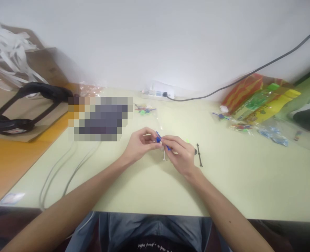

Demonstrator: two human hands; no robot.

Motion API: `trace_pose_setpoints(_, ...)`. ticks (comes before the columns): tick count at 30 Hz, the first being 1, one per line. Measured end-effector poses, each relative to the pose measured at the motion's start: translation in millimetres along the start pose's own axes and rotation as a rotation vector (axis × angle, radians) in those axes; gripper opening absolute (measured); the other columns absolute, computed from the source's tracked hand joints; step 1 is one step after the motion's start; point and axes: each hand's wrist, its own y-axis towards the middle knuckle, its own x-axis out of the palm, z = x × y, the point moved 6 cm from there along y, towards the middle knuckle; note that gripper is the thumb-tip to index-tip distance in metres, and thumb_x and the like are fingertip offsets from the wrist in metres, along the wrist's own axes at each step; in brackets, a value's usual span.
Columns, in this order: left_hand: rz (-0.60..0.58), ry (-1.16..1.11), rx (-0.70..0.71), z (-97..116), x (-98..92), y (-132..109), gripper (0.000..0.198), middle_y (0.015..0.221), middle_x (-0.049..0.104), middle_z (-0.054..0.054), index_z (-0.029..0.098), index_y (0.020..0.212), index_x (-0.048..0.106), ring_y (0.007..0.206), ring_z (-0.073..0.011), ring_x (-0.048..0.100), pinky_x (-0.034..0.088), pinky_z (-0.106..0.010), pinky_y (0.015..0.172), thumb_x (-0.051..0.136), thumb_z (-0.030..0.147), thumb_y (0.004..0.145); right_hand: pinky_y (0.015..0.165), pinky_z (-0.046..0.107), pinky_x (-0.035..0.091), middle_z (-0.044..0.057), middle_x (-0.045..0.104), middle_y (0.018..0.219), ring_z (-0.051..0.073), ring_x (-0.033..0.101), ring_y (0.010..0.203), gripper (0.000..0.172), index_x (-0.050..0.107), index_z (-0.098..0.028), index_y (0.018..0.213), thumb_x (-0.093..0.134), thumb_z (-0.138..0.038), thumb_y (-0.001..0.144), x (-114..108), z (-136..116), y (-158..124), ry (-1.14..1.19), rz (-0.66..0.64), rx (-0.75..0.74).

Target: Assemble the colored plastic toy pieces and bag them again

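Both hands meet over the middle of the table, pinching a small blue plastic piece (158, 139) with thin arms. My left hand (144, 142) grips it from the left between thumb and fingers. From the right, my right hand (180, 151) is closed on the same piece, one blue arm showing below its fingers. Under the hands a white stick-like part (164, 155) is partly hidden. Just right of my right hand lies a thin black rod (199, 155) with wider ends. A round dark part (195, 152) and a bit of bright green (188, 141) peek out beside that hand.
Small bagged colourful parts (144, 109) lie toward the wall, with more bagged parts (240, 126) at right. A power strip (158, 91) with a dark cable stands at the back. Bottles (257, 101) and a red-yellow bag are at right; a black frame (29, 105) is at left.
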Motion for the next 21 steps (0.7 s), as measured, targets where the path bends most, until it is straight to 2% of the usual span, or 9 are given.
trace_pose_setpoints(13, 0.024, -0.027, -0.026, -3.1, 1.6, -0.2, 0.040, 0.088, 0.070, -0.004, 0.015, 0.082, 0.063, 0.078, -0.0143, 0.068, 0.061, -0.028, 0.073, 0.095, 0.022, 0.058, 0.062, 0.025, 0.061, 0.007, 0.079, 0.099, 0.015, 0.076, 0.083, 0.019, 0.072, -0.022, 0.100, 0.063, -0.008, 0.091, -0.3, 1.1, -2.0, 0.057, 0.070, 0.061)
trace_pose_setpoints(21, 0.062, -0.022, -0.027, -4.0, 3.6, -0.6, 0.043, 0.086, 0.070, -0.002, 0.015, 0.082, 0.064, 0.077, -0.0150, 0.068, 0.060, -0.029, 0.073, 0.096, 0.023, 0.055, 0.066, 0.027, 0.064, 0.005, 0.080, 0.101, 0.017, 0.077, 0.087, 0.021, 0.072, -0.023, 0.103, 0.061, -0.009, 0.093, 0.7, 1.7, -4.0, 0.058, 0.080, 0.082)
